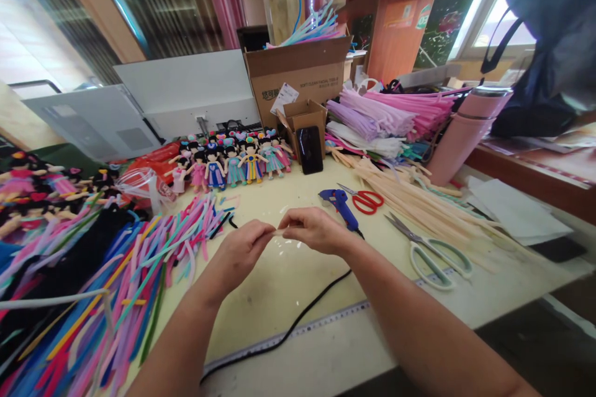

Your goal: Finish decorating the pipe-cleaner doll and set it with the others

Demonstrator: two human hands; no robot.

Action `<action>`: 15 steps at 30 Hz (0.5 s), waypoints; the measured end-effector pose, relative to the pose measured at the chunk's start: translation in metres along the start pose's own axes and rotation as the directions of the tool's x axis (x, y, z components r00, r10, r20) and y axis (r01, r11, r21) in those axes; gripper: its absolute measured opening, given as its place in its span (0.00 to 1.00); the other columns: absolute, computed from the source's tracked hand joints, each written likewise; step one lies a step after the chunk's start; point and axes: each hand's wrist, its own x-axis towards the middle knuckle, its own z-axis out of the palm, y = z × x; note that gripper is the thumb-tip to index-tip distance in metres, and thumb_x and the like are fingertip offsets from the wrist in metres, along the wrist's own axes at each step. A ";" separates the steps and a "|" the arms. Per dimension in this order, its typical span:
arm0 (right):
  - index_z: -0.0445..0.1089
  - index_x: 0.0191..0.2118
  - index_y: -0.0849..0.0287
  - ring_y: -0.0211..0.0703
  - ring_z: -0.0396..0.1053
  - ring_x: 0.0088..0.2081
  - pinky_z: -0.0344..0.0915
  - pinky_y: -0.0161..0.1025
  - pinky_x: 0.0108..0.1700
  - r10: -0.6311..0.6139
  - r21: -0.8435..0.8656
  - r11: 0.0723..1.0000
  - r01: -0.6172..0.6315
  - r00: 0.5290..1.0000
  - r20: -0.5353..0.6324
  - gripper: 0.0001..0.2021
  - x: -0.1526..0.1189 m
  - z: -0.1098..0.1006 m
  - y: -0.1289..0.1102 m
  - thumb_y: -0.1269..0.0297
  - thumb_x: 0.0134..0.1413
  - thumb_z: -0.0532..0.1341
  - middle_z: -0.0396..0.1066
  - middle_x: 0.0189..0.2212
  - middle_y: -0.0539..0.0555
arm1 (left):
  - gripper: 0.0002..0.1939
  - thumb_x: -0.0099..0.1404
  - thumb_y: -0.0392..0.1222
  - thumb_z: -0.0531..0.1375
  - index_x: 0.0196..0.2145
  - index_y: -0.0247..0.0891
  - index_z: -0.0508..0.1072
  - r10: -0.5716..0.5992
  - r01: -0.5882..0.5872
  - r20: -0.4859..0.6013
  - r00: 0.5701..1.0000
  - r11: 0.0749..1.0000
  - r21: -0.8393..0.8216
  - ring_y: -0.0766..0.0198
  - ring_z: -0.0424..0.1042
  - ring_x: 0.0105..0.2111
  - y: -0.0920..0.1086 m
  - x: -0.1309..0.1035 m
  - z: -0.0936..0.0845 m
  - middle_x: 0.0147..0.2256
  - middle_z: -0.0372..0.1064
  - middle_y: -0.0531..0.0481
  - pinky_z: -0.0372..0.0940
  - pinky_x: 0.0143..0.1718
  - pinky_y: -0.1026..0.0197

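Observation:
Over the middle of the pale yellow table (261, 298), my left hand (244, 251) and my right hand (314, 229) meet at their fingertips. Both are closed in a pinch on one small, pale piece (278, 233), mostly hidden by the fingers, so its shape is unclear. Just right of my right hand lies a blue glue gun (342, 206) with a black cord (310, 310) running toward the front edge. Red-handled scissors (367, 201) are beside it, and larger scissors with pale green handles (431, 254) lie farther right.
Colourful fuzzy stems (144, 260) cover the left side. Small dolls (233, 164) stand at the back, near a phone (310, 149) and cardboard boxes (298, 74). Beige stems (410, 198) and a pink bottle (468, 130) are at right. A measuring tape (321, 322) crosses the front.

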 end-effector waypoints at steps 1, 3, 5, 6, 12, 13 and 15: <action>0.73 0.32 0.61 0.31 0.59 0.24 0.54 0.30 0.28 0.000 -0.001 1.000 0.000 1.000 0.006 0.02 0.000 0.000 -0.001 0.70 0.52 0.62 0.62 0.19 0.44 | 0.07 0.61 0.42 0.59 0.30 0.45 0.78 0.010 -0.010 -0.003 1.000 1.000 0.021 0.60 0.66 0.27 -0.002 -0.002 0.002 0.25 0.71 0.50 0.57 0.32 0.62; 0.73 0.31 0.61 0.31 0.58 0.23 0.54 0.30 0.28 -0.002 -0.005 1.000 0.002 1.000 0.013 0.02 0.000 0.000 -0.001 0.70 0.52 0.62 0.62 0.19 0.43 | 0.08 0.62 0.43 0.58 0.31 0.45 0.77 0.022 -0.021 -0.024 0.999 0.999 0.045 0.61 0.66 0.27 -0.007 -0.005 0.005 0.26 0.70 0.50 0.57 0.32 0.62; 0.73 0.31 0.60 0.31 0.58 0.23 0.53 0.30 0.28 -0.004 -0.010 1.000 0.004 1.000 0.016 0.02 0.000 0.001 -0.001 0.69 0.52 0.63 0.62 0.19 0.43 | 0.08 0.63 0.44 0.58 0.31 0.44 0.77 0.026 -0.024 -0.039 0.999 0.998 0.054 0.60 0.66 0.28 -0.012 -0.007 0.008 0.26 0.70 0.50 0.57 0.32 0.62; 0.73 0.30 0.60 0.31 0.57 0.23 0.53 0.30 0.27 -0.005 -0.013 1.000 0.005 1.000 0.013 0.03 0.000 0.002 -0.001 0.68 0.52 0.63 0.62 0.18 0.43 | 0.08 0.63 0.44 0.58 0.32 0.44 0.77 0.027 -0.024 -0.040 0.999 0.998 0.066 0.60 0.66 0.28 -0.014 -0.008 0.009 0.26 0.70 0.50 0.57 0.33 0.62; 0.75 0.29 0.60 0.31 0.59 0.23 0.53 0.30 0.27 -0.004 -0.039 0.999 0.004 1.000 0.018 0.04 0.001 0.005 -0.001 0.67 0.52 0.64 0.65 0.19 0.45 | 0.10 0.65 0.44 0.55 0.32 0.44 0.75 0.053 -0.048 -0.017 0.998 0.980 0.190 0.61 0.68 0.30 -0.018 -0.012 0.010 0.28 0.70 0.50 0.56 0.32 0.62; 0.75 0.29 0.60 0.31 0.59 0.23 0.53 0.30 0.27 0.002 -0.046 0.999 -0.001 1.000 0.026 0.04 0.001 0.005 -0.001 0.67 0.51 0.64 0.65 0.19 0.45 | 0.10 0.65 0.44 0.54 0.32 0.44 0.75 0.062 -0.058 -0.013 0.998 0.978 0.202 0.61 0.68 0.29 -0.018 -0.012 0.010 0.28 0.70 0.50 0.56 0.31 0.62; 0.76 0.30 0.59 0.32 0.61 0.23 0.53 0.30 0.27 0.008 -0.071 0.997 -0.005 0.999 0.034 0.03 0.001 0.005 -0.001 0.67 0.50 0.65 0.67 0.19 0.45 | 0.10 0.65 0.44 0.54 0.32 0.44 0.75 0.075 -0.072 -0.008 0.997 0.974 0.216 0.62 0.67 0.29 -0.019 -0.012 0.011 0.27 0.70 0.50 0.56 0.31 0.63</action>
